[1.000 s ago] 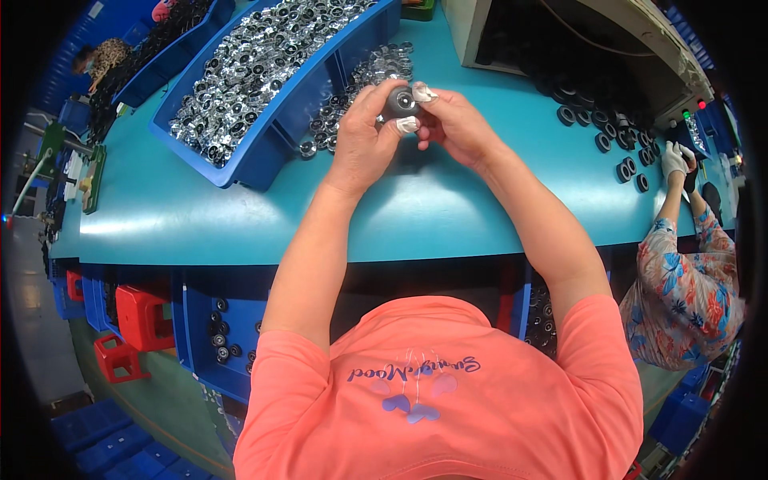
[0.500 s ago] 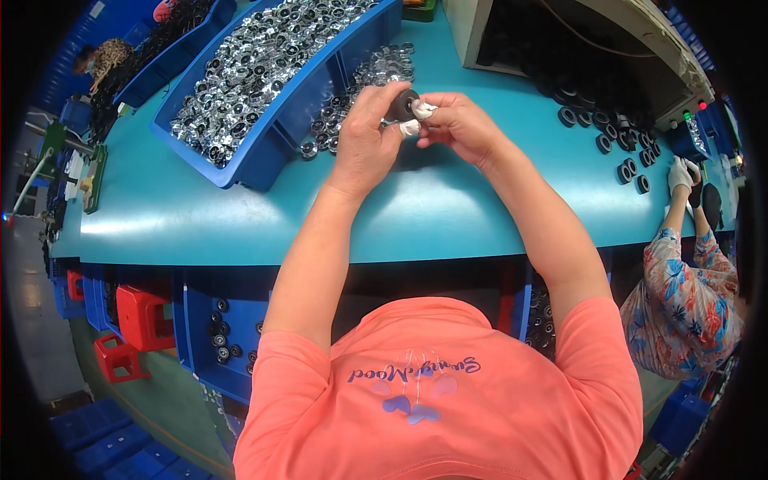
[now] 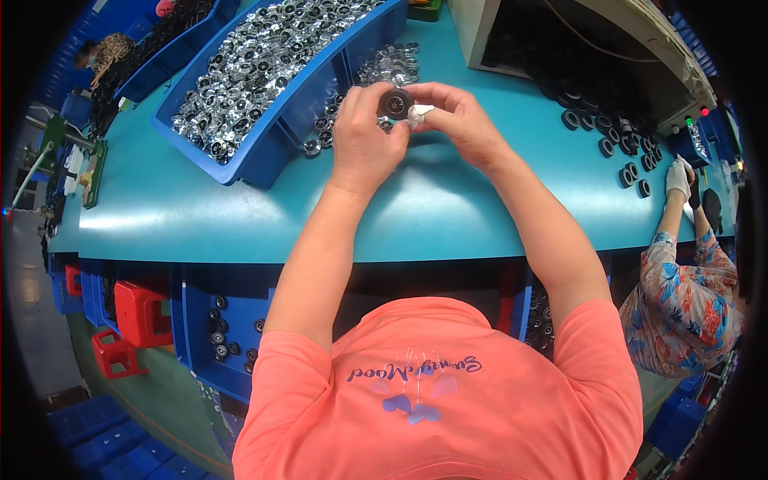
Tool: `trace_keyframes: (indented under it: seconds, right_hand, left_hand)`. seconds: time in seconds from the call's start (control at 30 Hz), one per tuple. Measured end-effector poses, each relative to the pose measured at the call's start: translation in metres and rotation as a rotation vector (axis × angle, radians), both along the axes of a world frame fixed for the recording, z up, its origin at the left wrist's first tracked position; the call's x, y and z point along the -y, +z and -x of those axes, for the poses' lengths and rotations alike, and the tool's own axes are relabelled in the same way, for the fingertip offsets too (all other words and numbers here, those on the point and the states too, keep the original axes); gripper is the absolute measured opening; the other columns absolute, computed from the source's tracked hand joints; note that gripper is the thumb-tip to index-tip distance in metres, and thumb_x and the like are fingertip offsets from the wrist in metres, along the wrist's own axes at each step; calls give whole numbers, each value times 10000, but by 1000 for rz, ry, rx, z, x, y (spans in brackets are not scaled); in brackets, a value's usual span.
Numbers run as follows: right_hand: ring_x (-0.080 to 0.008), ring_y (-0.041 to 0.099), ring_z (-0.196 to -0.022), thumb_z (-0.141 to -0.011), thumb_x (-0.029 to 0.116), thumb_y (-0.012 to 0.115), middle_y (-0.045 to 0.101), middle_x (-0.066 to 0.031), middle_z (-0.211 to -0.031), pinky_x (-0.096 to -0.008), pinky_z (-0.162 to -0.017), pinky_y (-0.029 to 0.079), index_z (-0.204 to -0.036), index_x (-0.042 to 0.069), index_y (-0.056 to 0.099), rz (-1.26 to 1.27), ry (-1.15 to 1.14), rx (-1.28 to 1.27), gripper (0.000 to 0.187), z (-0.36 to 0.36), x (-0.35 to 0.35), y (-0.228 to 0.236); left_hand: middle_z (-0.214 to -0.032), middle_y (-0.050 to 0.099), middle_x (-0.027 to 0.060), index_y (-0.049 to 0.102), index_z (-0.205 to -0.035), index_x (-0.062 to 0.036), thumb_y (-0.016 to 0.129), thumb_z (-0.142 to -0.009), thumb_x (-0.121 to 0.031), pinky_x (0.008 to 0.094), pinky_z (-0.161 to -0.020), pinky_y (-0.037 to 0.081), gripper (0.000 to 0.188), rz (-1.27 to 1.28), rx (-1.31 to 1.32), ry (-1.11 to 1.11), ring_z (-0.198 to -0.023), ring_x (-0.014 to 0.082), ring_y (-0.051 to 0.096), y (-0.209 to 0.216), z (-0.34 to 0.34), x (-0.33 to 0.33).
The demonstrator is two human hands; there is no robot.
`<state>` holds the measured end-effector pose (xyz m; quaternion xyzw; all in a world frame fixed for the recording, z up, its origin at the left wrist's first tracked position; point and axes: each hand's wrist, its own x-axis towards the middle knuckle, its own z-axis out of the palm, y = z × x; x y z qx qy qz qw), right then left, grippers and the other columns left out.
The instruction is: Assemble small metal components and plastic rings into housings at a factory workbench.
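A small black wheel [image 3: 395, 104] is held up above the table between my two hands, its round face turned toward me. My left hand [image 3: 362, 140] curls its fingers and thumb around the wheel's left side. From the other side, my right hand [image 3: 462, 128] grips the rim with bent fingers, and a white wrapping [image 3: 419, 113] covers its thumb tip. Loose shiny wheel hubs [image 3: 324, 124] lie on the table just beyond and left of my hands. Part of the wheel's edge is hidden by my fingers.
A large blue bin [image 3: 276, 132] full of shiny hubs stands at the back left. Black rings [image 3: 628, 172] lie on the right below a pale machine housing [image 3: 472, 36]. A co-worker's gloved hand [image 3: 678, 178] is at far right. Blue trays [image 3: 192, 320] sit under the table edge.
The wheel has turned so its face shows more fully, and it has shifted slightly left. My left thumb's white wrapping has gone out of sight, and my right fingers have moved up around the rim.
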<state>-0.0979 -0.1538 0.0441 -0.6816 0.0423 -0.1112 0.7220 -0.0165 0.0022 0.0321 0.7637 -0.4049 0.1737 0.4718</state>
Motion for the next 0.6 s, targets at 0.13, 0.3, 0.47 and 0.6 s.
trace_keyframes:
  seconds: [0.13,0.3,0.47,0.6]
  right_hand:
    - [-173,639,-1026,-805,137,647,680,-113,-1148,-316,-892,519,-1229,-30,646,-11,-5,-30,455,-1,1,-3]
    - [-173,646,-1015,-819,138,664,695,-108,-1119,-308,-880,522,-1222,-29,653,-29,-40,-48,436,-1,3,-1]
    - [-167,655,-1000,-826,64,662,699,-112,-1124,-293,-864,533,-1229,-31,655,-25,-58,-38,414,-2,2,-1]
    - [-154,661,-985,-818,27,687,703,-112,-1118,-295,-856,540,-1243,-36,652,12,-52,-17,430,-3,0,-8]
  left_hand:
    - [-893,597,68,656,-1092,-48,744,-681,-36,302,-641,505,420,5,-23,11,-742,180,604,0,1,0]
    - [-960,626,48,647,-1170,-50,759,-771,-82,290,-643,520,416,44,-173,-77,-800,147,620,2,1,1]
    - [-1006,678,72,607,-1234,-26,694,-903,-132,242,-601,527,359,178,-778,-284,-793,107,643,8,-1,0]
    - [-866,679,47,617,-1191,-11,676,-918,-115,214,-532,497,298,210,-867,-239,-696,79,625,13,1,-1]
